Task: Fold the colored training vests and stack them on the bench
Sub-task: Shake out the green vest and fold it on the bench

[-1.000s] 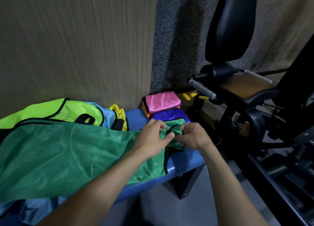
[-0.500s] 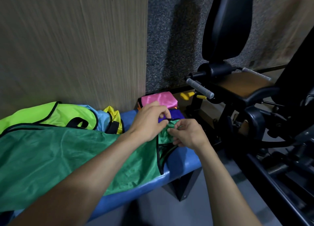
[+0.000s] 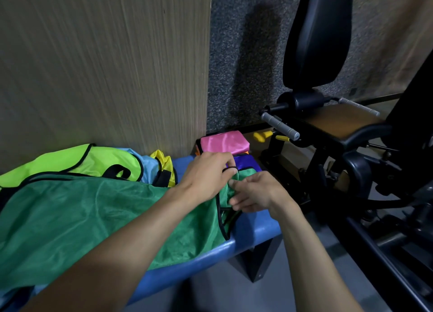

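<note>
On blue bench [image 3: 253,234], unlabelled green vest [image 3: 93,218]

Green vest [image 3: 93,218] with black trim, spread flat over the blue worktop [image 3: 253,232], strap end near the right end. Lime vest [image 3: 77,161] crumpled along the back edge. Folded pink vest [image 3: 223,143] and purple vest [image 3: 246,161] stacked at the far right corner.

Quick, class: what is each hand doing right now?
Left hand: pinching the green vest by its black trim.
Right hand: gripping the same vest's end.
</note>
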Available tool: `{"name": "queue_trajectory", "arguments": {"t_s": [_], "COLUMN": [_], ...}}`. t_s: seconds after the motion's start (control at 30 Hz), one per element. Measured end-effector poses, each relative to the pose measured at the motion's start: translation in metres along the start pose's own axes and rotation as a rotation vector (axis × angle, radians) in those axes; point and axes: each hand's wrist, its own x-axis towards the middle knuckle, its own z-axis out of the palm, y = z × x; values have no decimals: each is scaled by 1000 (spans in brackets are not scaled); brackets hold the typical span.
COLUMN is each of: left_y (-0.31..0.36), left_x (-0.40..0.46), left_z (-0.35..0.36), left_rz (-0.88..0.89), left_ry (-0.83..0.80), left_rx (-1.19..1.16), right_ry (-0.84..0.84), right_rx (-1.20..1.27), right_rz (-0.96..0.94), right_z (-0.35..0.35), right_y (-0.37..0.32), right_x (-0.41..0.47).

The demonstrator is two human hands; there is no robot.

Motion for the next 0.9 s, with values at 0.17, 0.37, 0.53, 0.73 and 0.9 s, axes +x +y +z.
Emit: {"name": "queue_trajectory", "arguments": {"t_s": [0.17, 0.37, 0.53, 0.73, 0.9], "left_y": [-3, -2, 3, -4, -19], "left_x": [-1, -1, -4, -9, -4], "left_z": [-1, -2, -4, -13, -11], "left_rz": [-22, 10, 87, 116, -98], "left_ry": [-27, -57, -24, -125, 197], "left_rx": [-31, -39, -98, -269, -458], "right_ry": [-25, -14, -61, -211, -89], "right_rx": [-57, -40, 231, 742, 824], "right_rz": [-3, 9, -81, -19, 36], "right_z": [0, 9, 14, 3, 7], "right_y": [1, 1, 2, -4, -1], "right_x": [-2, 0, 6, 6, 9]}}
